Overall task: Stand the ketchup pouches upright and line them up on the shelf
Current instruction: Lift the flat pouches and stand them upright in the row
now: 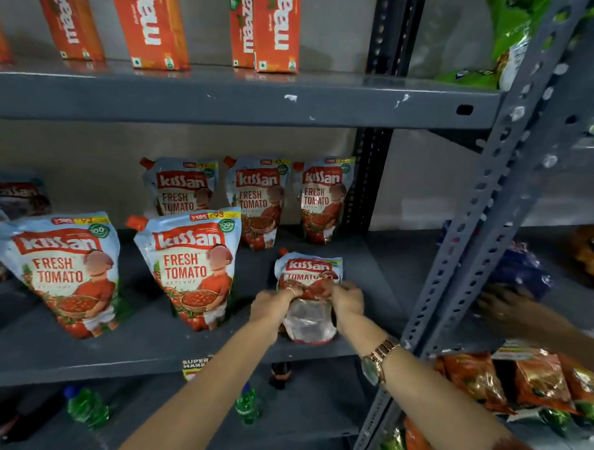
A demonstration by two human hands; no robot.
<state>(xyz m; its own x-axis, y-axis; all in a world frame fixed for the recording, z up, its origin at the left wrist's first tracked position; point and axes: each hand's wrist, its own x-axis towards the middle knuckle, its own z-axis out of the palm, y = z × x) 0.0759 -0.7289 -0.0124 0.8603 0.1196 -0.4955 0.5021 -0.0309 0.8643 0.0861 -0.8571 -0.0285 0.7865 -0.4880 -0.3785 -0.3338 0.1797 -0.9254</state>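
I am seeing dim, even light; wide-angle distortion is bending the shelf post (pixel 512 185) at right, glare is streaking the front pouches (pixel 186 264), edges are blurring.

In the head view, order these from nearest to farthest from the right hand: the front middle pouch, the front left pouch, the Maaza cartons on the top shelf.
From the right hand:
1. Front middle pouch, just to its left on the same shelf.
2. Front left pouch, further left along the front row.
3. Maaza cartons, one shelf above, at the back.
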